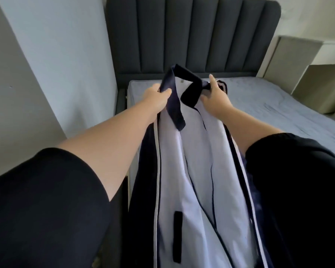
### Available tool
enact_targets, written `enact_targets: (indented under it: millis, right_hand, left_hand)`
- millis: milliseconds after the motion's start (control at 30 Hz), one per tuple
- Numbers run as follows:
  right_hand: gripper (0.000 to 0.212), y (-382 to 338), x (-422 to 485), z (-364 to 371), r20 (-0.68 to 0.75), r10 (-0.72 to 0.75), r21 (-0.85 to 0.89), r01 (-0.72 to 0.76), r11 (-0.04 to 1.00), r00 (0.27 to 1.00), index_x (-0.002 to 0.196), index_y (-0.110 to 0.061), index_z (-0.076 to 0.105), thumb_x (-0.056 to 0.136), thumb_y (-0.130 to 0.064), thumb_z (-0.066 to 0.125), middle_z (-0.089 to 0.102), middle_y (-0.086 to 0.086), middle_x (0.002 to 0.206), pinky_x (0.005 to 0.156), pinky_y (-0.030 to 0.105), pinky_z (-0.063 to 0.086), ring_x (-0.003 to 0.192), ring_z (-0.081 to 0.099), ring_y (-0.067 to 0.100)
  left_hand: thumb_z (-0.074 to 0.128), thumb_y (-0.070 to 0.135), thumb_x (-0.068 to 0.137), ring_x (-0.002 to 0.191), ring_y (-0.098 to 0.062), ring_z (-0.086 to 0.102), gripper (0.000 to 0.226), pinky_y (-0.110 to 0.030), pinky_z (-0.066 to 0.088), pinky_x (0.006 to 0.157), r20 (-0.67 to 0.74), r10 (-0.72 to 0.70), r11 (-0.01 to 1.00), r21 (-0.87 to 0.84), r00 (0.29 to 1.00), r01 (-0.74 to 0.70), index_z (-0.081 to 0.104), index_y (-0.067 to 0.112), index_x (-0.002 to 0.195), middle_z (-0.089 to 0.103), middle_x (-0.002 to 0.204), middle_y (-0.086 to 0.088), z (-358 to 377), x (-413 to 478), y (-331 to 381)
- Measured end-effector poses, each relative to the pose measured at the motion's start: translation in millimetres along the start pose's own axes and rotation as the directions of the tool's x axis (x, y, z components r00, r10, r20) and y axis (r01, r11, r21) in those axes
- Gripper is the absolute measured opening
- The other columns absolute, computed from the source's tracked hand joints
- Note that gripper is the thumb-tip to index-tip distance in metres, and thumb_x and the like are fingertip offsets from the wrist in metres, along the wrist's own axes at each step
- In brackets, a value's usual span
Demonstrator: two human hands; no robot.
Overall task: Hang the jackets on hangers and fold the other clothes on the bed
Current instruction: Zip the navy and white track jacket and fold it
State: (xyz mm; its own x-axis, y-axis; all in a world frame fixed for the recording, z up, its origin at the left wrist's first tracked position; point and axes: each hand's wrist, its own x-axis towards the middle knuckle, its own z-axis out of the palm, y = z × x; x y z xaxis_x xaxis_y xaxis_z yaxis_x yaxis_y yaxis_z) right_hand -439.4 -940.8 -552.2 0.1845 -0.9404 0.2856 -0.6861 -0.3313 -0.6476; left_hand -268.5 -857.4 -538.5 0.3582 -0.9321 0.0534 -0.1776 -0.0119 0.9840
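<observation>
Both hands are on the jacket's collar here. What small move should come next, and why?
Probably lower the jacket onto the bed, lining up. The left hand and right hand both grip its dark collar, the pale lining hangs open toward the camera, and no hanger is in view, so a hand likely must be freed first.

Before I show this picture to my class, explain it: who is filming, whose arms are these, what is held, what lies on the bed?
No machine here: a person wears a camera on the head, so the picture looks down along their own arms. The left hand and the right hand each grip the collar of a navy jacket with pale lining, held open and hanging. Beyond it is a bed with a grey-blue sheet and a dark padded headboard. No hanger or other clothes are visible on it.
</observation>
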Motion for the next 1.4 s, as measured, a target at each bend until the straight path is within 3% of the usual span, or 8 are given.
enact_targets:
  millis: [100,367,600,800,933,1167,1333,1400]
  right_hand:
    - [0.077,29,-26,27,0.079,0.07,0.035,-0.073,0.997,0.994,0.153,-0.023,0.0,0.093,-0.014,0.047,0.052,0.017,0.133,0.083,0.035,0.041,0.105,0.056,0.031]
    - [0.053,170,-247,122,0.543,0.334,-0.23,-0.246,0.942,0.77,0.145,-0.014,0.035,0.095,-0.023,0.049,0.045,0.012,0.144,0.105,0.032,0.036,0.129,0.044,0.027]
    - [0.042,203,-386,103,0.207,0.461,0.065,-0.482,0.874,0.863,0.137,-0.012,0.05,0.095,-0.01,0.051,0.048,-0.001,0.144,0.109,0.018,0.025,0.134,0.04,0.011]
    - [0.021,187,-401,89,0.047,0.529,0.043,-0.53,0.847,0.848,0.107,-0.012,0.065,0.089,-0.009,0.055,0.059,-0.005,0.104,0.085,0.025,0.043,0.1,0.058,0.016]
    - [0.015,181,-399,74,0.158,0.651,-0.108,-0.643,0.758,0.742,0.076,-0.013,0.06,0.081,-0.026,0.062,0.058,-0.006,0.07,0.056,0.025,0.039,0.065,0.053,0.011]
    - [0.025,173,-396,56,0.436,0.636,0.232,-0.762,0.604,0.637,0.063,-0.004,0.062,0.086,-0.014,0.068,0.044,-0.002,0.043,0.041,0.021,0.036,0.039,0.042,0.009]
    - [0.023,158,-391,53,0.448,0.611,0.285,-0.752,0.595,0.653,0.065,-0.01,0.067,0.087,-0.015,0.066,0.047,0.002,0.042,0.045,0.025,0.04,0.039,0.042,0.016]
    - [0.022,152,-390,51,0.437,0.594,0.33,-0.735,0.593,0.675,0.068,-0.01,0.067,0.089,-0.015,0.065,0.048,0.002,0.042,0.044,0.024,0.037,0.039,0.041,0.015]
  left_hand:
    - [0.056,0.025,0.095,0.139,-0.026,0.03,0.092,-0.038,0.027,0.108,0.255,-0.135,0.99,0.083,0.958,0.117,-0.018,0.03,0.149,0.019,0.157,-0.005,18,-23,-48]
    - [0.047,0.027,0.095,0.131,-0.026,0.04,0.051,-0.032,0.034,0.107,0.447,-0.421,0.758,0.651,0.789,0.036,0.035,0.017,0.143,0.04,0.144,-0.006,79,-191,-256]
    - [0.024,0.051,0.097,0.146,-0.018,-0.014,0.063,-0.051,-0.001,0.115,0.519,-0.258,0.528,0.782,0.815,-0.331,0.003,0.028,0.152,-0.008,0.16,0.003,96,-278,-292]
    - [0.037,0.068,0.083,0.144,-0.022,0.007,0.078,-0.057,0.003,0.114,0.686,-0.099,0.398,0.691,0.72,-0.604,0.029,0.02,0.145,0.02,0.154,-0.004,94,-292,-276]
    - [0.066,0.035,0.076,0.084,-0.029,0.056,0.03,-0.041,0.048,0.076,0.729,0.247,0.412,0.517,0.638,-0.75,0.063,0.007,0.088,0.058,0.089,-0.008,101,-303,-263]
    - [0.053,0.022,0.091,0.074,-0.025,0.063,0.019,-0.03,0.049,0.065,0.669,-0.252,0.789,0.561,0.699,-0.252,0.068,0.011,0.088,0.069,0.085,-0.01,92,-312,-251]
    - [0.047,0.036,0.098,0.05,-0.01,0.064,0.018,-0.016,0.04,0.04,0.71,-0.688,0.696,0.587,0.151,0.414,0.052,0.019,0.102,0.07,0.075,-0.001,87,-315,-244]
    - [0.044,0.039,0.1,0.056,-0.01,0.065,0.018,-0.017,0.043,0.044,0.732,-0.679,0.634,0.54,0.063,0.553,0.048,0.022,0.104,0.069,0.086,-0.004,83,-314,-244]
